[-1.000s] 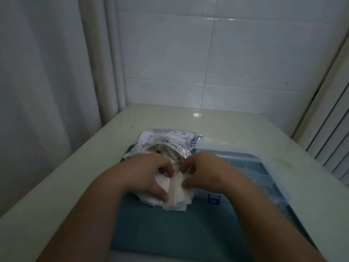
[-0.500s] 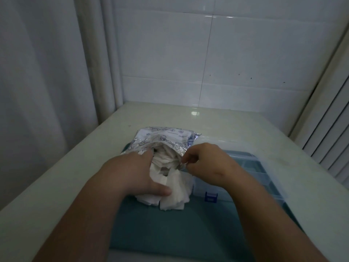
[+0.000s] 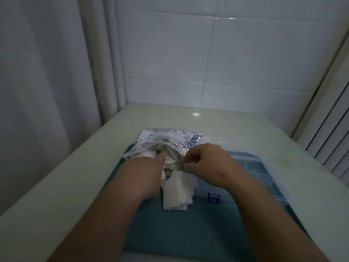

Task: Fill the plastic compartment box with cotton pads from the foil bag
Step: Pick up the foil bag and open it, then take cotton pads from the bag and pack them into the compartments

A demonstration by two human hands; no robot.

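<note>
Centrally on the counter [image 3: 188,120], right grip [image 3: 209,163] pinches foil bag [image 3: 170,138] at its mouth edge; left grip [image 3: 145,176] reaches among cotton pads [image 3: 176,193], hold hidden, untellable; compartment box [image 3: 264,173] just beside.

Home bathroom: white wall tiles [image 3: 245,53], curtain [image 3: 37,72].

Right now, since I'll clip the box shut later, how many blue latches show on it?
1: the blue latch on the near wall of the box, right of the loose cotton pads. Others may hide behind the right forearm.
</note>
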